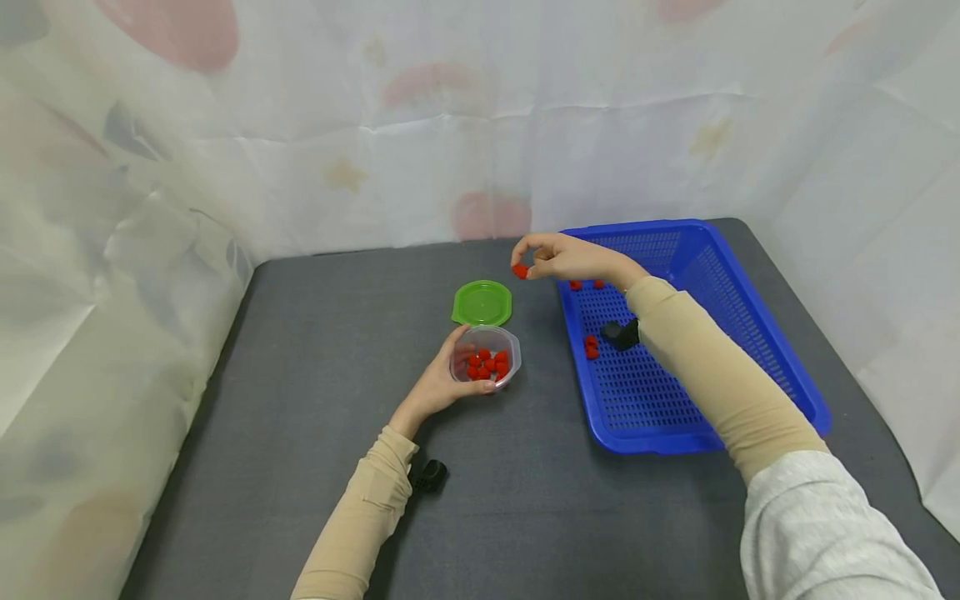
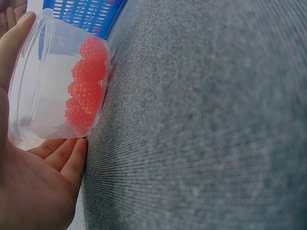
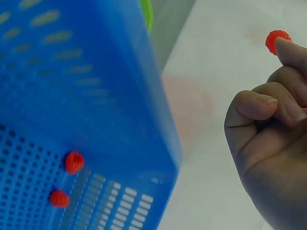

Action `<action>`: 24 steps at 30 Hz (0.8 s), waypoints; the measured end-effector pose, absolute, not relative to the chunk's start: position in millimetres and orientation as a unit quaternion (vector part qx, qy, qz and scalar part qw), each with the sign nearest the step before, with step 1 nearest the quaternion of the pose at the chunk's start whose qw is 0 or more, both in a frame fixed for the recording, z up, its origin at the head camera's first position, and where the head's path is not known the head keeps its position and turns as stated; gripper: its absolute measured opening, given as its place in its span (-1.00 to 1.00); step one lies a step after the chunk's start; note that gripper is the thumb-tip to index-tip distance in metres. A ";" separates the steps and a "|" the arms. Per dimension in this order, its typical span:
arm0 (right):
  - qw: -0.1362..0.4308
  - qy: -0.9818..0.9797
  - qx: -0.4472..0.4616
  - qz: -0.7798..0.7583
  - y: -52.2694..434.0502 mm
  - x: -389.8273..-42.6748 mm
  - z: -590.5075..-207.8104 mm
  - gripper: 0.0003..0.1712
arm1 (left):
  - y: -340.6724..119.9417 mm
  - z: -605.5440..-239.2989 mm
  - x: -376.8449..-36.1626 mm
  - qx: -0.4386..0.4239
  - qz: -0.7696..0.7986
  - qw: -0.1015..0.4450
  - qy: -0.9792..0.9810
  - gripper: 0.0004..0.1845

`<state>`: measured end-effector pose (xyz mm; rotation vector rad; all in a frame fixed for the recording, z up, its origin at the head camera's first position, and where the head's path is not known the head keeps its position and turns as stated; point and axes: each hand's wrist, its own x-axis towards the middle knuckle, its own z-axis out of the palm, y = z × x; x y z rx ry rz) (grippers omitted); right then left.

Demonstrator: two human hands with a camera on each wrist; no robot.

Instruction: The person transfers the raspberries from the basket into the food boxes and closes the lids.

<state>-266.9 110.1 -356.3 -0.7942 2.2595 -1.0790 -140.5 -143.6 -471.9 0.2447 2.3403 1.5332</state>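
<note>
A small clear plastic cup [image 1: 489, 357] [image 2: 53, 81] stands on the grey table, holding several red raspberries [image 1: 487, 363] [image 2: 86, 86]. My left hand [image 1: 444, 385] [image 2: 33, 182] is curled round its near side. My right hand [image 1: 558, 258] [image 3: 268, 129] hovers above the table between the cup's green lid [image 1: 482, 303] and the blue basket [image 1: 750, 333] [image 3: 96, 96], and pinches one red raspberry [image 1: 520, 271] [image 3: 276, 40] between thumb and forefinger. A few more raspberries [image 1: 592, 347] [image 3: 67, 177] lie on the basket floor.
A black wrist mount [image 1: 621, 334] hangs under the right forearm over the basket, and another [image 1: 430, 475] sits by the left wrist. White patterned sheeting [image 1: 480, 125] walls the table at the back and both sides.
</note>
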 end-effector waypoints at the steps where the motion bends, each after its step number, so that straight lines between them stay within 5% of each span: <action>1: 0.255 0.830 -0.294 -0.400 107.4 -266.6 -356.7 -0.75 | -144.5 -476.3 -142.1 0.084 0.539 0.165 0.822 0.07; 24: 0.369 0.791 -0.375 -0.311 46.2 -263.8 -390.6 -0.68 | -146.8 -499.3 -149.9 0.085 0.544 0.149 0.822 0.10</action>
